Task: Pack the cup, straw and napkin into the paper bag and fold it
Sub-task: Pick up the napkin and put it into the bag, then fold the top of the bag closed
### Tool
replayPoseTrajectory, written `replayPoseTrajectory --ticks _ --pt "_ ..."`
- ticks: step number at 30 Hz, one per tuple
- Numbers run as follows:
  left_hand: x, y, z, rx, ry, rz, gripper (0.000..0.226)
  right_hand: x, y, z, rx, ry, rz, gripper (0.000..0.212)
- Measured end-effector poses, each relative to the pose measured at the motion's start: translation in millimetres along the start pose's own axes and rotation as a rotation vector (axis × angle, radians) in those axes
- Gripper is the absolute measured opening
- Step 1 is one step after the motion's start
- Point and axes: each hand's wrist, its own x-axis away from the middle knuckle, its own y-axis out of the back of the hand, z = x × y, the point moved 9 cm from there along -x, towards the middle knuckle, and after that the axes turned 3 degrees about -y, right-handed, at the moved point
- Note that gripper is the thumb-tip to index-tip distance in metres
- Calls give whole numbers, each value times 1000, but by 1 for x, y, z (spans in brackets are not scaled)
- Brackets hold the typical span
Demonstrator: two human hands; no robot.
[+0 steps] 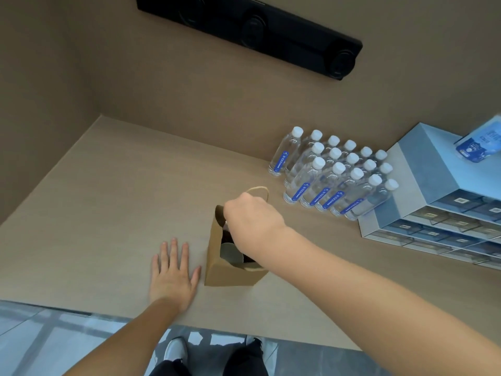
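A brown paper bag (226, 272) stands upright and open on the beige counter, near its front edge. A dark cup (227, 236) shows inside it, mostly hidden by my arm. My right hand (250, 217) is over the bag's mouth, fingers curled down into it; what they hold is hidden. A paper handle loop (259, 189) sticks up behind that hand. My left hand (173, 275) lies flat on the counter just left of the bag, fingers spread, holding nothing. I see no straw or napkin.
Several water bottles (334, 173) with white caps stand in rows at the right. A grey-blue drawer unit (433, 202) sits further right, a blue packet (479, 143) on top. A black bar (252, 28) hangs on the back wall. The floor lies below the counter (108, 199) edge.
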Motion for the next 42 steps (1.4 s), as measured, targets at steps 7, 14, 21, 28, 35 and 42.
replayPoseTrajectory --ticks 7,14,21,28,35,42 --pt "0 1 -1 4 2 -20 73 -21 -36 -3 98 -47 90 15" --pt "1 0 1 7 4 4 73 -37 -76 -21 12 -192 170 32" --pt "-1 -3 0 6 -11 15 73 -27 -63 -27 26 -165 200 26" --pt "-1 -6 -1 1 -21 51 72 66 59 -96 -663 -109 -140 16" --pt "-9 33 -18 308 -104 257 76 80 -81 -181 -1212 -396 -100 25" --pt "11 138 -55 914 -295 160 46 55 -145 -122 -1258 -270 -29 34"
